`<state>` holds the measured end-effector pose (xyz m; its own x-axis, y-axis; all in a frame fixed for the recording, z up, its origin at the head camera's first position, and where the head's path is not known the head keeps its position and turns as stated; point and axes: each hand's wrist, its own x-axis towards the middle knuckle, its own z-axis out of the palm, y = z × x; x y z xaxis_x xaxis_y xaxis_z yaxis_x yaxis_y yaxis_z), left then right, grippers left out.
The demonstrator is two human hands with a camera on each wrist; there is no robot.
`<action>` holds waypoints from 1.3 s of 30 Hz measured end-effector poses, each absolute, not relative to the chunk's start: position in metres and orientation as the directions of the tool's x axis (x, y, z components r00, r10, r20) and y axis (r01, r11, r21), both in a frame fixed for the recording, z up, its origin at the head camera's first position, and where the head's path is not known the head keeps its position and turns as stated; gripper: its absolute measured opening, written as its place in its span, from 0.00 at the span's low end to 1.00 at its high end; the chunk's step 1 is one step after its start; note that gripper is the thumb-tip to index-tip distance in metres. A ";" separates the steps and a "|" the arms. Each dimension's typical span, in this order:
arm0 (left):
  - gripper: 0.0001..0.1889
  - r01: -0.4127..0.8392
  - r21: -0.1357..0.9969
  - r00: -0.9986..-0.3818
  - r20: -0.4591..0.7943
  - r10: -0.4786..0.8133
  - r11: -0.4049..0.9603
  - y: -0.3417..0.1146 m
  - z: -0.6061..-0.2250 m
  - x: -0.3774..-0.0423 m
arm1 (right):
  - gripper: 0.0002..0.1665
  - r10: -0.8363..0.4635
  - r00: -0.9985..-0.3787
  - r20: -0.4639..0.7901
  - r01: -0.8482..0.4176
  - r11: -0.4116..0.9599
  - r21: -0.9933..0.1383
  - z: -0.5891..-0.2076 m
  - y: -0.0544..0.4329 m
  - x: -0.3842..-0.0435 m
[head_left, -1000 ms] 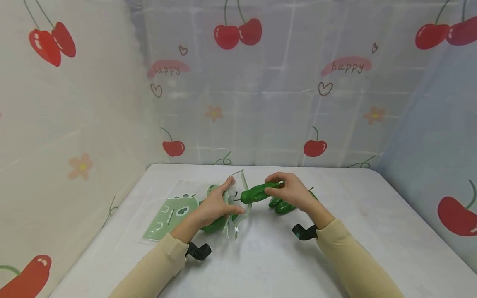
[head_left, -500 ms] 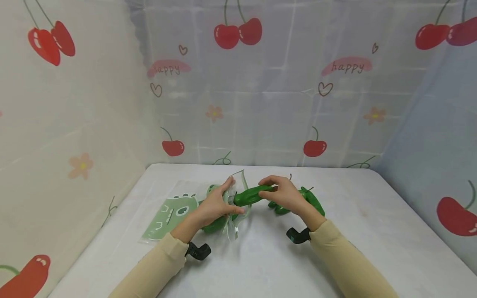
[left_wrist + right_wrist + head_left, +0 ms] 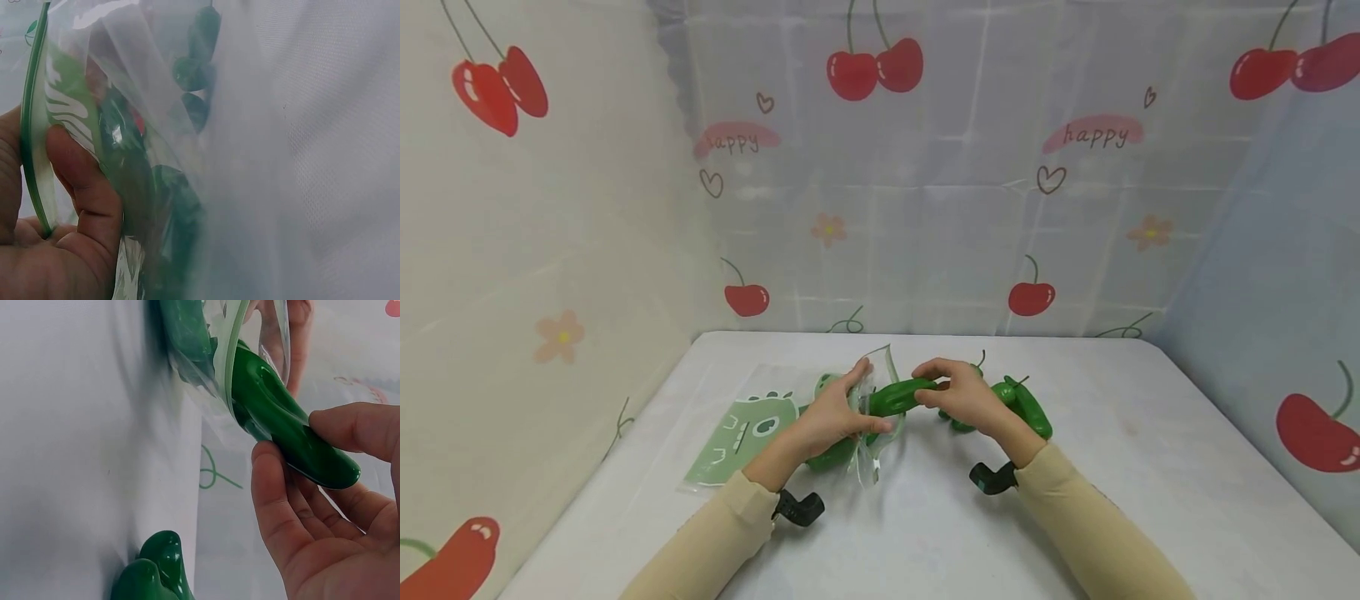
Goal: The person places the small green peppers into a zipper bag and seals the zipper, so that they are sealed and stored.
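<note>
A clear zip bag (image 3: 741, 442) with a green cartoon print lies toward the left of the table. My left hand (image 3: 831, 418) holds its mouth spread apart, with the green zip edge (image 3: 31, 125) running through the hand. Green peppers (image 3: 178, 212) show blurred through the plastic. My right hand (image 3: 967, 398) pinches one end of a glossy green pepper (image 3: 294, 428) between thumb and fingers. That pepper's other end is inside the bag's mouth (image 3: 228, 356), partly hidden by plastic and my left hand. More green peppers (image 3: 1032, 410) lie behind my right wrist.
The white table (image 3: 925, 533) carries the bag and peppers. Curtains printed with cherries (image 3: 1032, 298) stand along its back and both sides. A black wrist camera (image 3: 992, 478) sticks out under each wrist.
My right hand has moved left, carrying the pepper from just outside the bag's mouth partly into it. More of the peppers behind it now shows. The left hand stays in place.
</note>
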<state>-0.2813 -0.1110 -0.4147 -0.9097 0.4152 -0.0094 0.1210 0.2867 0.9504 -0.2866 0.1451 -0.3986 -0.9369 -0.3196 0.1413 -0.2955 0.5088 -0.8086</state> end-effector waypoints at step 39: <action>0.63 0.127 0.948 -0.913 -0.004 0.409 0.292 -0.114 -0.414 -0.284 | 0.20 -0.318 -0.940 0.126 -0.264 0.442 -0.857 -0.397 0.119 -0.285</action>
<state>-0.2838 -0.1142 -0.4142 -0.9126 0.4089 -0.0041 0.1268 0.2924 0.9478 -0.2849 0.1188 -0.3969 -0.9397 -0.3179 0.1259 -0.2643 0.4417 -0.8573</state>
